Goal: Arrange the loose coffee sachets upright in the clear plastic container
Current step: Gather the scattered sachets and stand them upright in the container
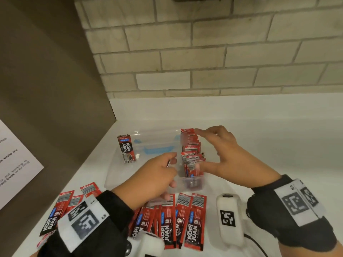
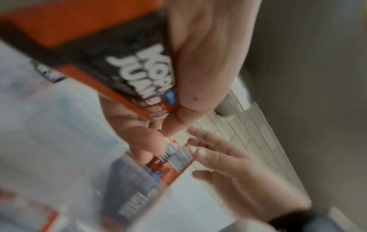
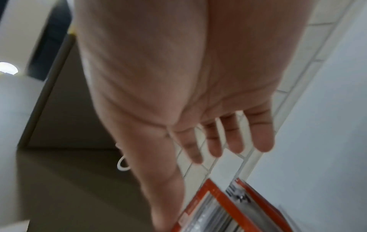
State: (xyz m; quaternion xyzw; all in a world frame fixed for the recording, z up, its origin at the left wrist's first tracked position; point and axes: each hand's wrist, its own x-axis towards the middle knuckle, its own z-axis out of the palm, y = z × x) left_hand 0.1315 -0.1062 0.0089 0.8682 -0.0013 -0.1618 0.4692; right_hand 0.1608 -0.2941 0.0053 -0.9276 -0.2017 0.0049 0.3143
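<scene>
The clear plastic container (image 1: 118,175) stands on the white counter. A row of upright red coffee sachets (image 1: 191,154) fills its right side, and a single sachet (image 1: 127,149) stands at its left end. My right hand (image 1: 219,154) is spread over the row, thumb at the near end and forefinger at the far end, fingers straight (image 3: 214,146). My left hand (image 1: 161,175) hovers at the container's near side and pinches a red-and-black sachet (image 2: 123,66) between thumb and fingers. Several loose sachets (image 1: 178,219) lie flat in front of the container.
More loose sachets (image 1: 61,206) lie at the front left. A brown side panel with a paper notice (image 1: 14,164) closes off the left. A brick-tile wall (image 1: 204,62) runs behind the counter. A white marked unit (image 1: 229,217) hangs under my right wrist.
</scene>
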